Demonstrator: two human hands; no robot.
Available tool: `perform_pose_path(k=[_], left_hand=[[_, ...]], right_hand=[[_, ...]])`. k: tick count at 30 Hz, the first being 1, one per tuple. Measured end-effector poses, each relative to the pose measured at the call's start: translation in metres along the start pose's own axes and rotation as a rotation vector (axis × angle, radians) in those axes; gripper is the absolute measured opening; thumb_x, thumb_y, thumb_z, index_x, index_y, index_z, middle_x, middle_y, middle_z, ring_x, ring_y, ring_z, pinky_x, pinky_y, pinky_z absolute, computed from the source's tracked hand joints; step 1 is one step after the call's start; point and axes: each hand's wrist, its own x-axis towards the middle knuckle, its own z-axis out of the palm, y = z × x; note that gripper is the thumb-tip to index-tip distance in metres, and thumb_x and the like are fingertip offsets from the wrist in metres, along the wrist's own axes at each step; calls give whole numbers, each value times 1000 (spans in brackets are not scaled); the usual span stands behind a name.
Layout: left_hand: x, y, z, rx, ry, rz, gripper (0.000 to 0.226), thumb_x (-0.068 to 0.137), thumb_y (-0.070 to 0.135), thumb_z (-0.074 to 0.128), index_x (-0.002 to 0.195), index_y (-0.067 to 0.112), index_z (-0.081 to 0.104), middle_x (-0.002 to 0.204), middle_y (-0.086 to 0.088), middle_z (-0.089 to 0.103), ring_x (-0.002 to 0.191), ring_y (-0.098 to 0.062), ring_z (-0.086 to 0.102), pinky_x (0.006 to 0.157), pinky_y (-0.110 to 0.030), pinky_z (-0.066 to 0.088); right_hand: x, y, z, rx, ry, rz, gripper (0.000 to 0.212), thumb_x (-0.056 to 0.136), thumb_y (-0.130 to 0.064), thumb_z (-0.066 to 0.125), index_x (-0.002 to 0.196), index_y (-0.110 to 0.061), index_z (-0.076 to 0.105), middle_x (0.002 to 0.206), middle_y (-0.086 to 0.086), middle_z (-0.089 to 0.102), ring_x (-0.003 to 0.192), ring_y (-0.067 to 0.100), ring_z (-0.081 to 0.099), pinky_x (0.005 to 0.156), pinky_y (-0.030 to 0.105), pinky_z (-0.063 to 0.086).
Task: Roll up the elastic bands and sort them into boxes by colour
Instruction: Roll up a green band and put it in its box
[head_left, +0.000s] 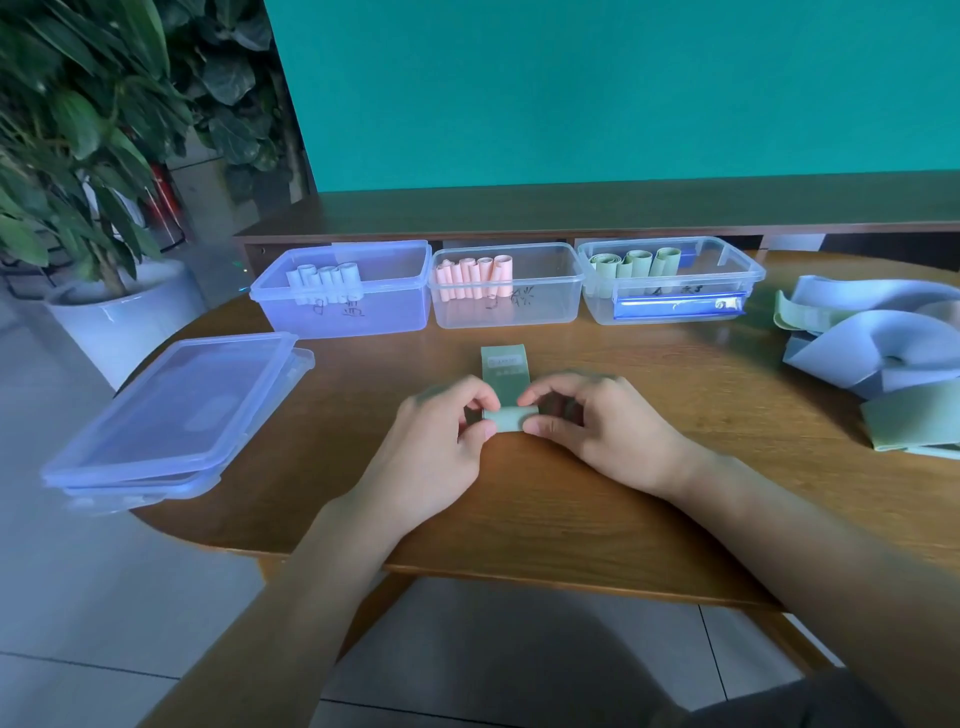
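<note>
You are seated at a rounded wooden table (545, 509), looking down at both of your hands, which meet near the middle of it. Between them lies a green elastic band (506, 387), partly rolled: the rolled end sits nearest you, and the flat tail runs away from you along the tabletop, with a pale label near its far end. Your left hand (441, 441) pinches the left end of the roll between thumb and curled fingers. Your right hand (597, 431) pinches the right end the same way. The two hands are close together, with only the roll between them.

Beyond the band, three clear plastic boxes stand in a row along the far edge of the table, all open. The left box (343, 312) has a blue tint and holds several pale blue rolls (324, 278) standing side by side. The middle box (506, 306) holds a row of pink rolls (475, 278). The right box (670, 301) holds green rolls (636, 262) at its back and a blue strip along its front wall. Handwriting marks the front of each box, too blurred to read.

At your left, a stack of box lids (171, 415) lies flat, jutting over the table edge. At your far right, a loose heap of unrolled blue and green bands (878, 353) sits on the table, well apart from your hands.
</note>
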Motion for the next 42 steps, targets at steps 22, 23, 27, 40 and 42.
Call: perform_pose_path(k=[22,23,27,40,42], left_hand=[[19,-4,13,5,42,-13,26,93,31,68,119,30,64,104,18,53,88,-2,52,75,-14,37],[21,-5,13,2,40,-18,27,93,30,68,120,29,64,105,17,54,89,-3,52,78,-17,38],[27,-9,12,-24,-4,-26,34,94,31,68,127,28,63,115,11,60,94,-6,55,84,-20,40],[46,-16,15,-40,35,33,22,89,28,73,109,32,66,107,13,54,82,-2,55,77,-23,48],[50,-18,16,-42,34,28,22,91,30,71,112,31,66,108,13,55,85,-3,56,81,-26,51]], right_hand=[[17,7,6,-161,42,-60,29,101,-30,59,127,-19,68,121,-4,62,112,10,55,100,34,48],[18,7,7,-166,48,-60,30,101,-29,59,128,-19,67,124,-5,59,116,13,55,102,35,48],[19,5,5,-178,80,-83,25,98,-25,64,123,-20,67,115,-6,61,103,9,58,88,24,49],[34,17,7,-171,87,-48,26,101,-33,59,122,-21,70,116,-6,66,100,2,51,88,21,42],[35,18,7,-179,93,-51,28,101,-32,59,125,-21,69,118,-5,64,103,6,54,91,25,46]])
